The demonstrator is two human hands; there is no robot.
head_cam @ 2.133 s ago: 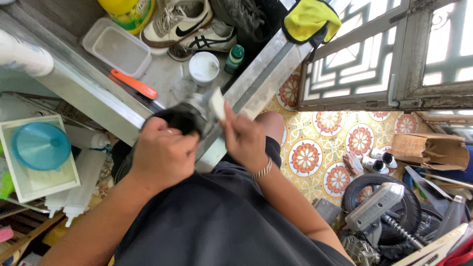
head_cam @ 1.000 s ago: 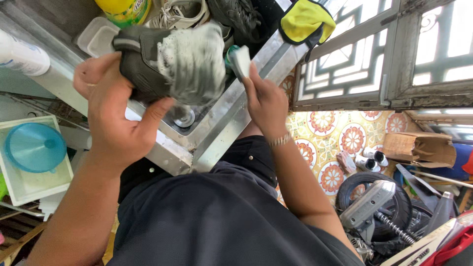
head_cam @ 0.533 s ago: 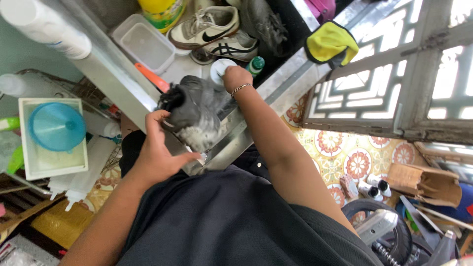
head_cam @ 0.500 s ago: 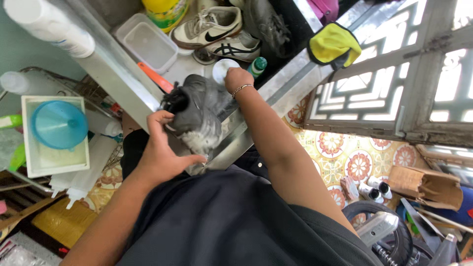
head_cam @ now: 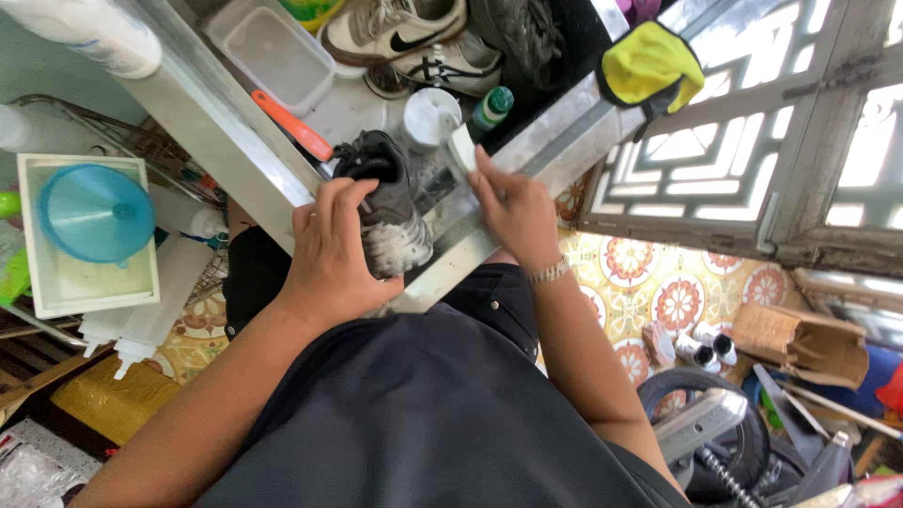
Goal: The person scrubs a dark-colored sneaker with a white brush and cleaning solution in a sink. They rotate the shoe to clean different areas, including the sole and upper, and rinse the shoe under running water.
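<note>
My left hand (head_cam: 331,254) grips a dark grey shoe (head_cam: 388,202) covered in white foam, held over the metal sink (head_cam: 442,226). My right hand (head_cam: 515,209) holds a small whitish brush (head_cam: 461,148) just to the right of the shoe, apart from it. A white cup (head_cam: 428,115) and a green-capped bottle (head_cam: 491,106) stand on the counter behind the brush.
A pair of white sneakers (head_cam: 404,33), a clear plastic box (head_cam: 271,55) and an orange-handled tool (head_cam: 292,124) lie on the counter. A yellow cloth (head_cam: 649,64) hangs at the window grille. A blue funnel (head_cam: 92,212) sits in a white tray at the left.
My left hand has lowered the shoe from in front of me down to the sink. My right hand has pulled back from the cup area, with the brush now beside the shoe.
</note>
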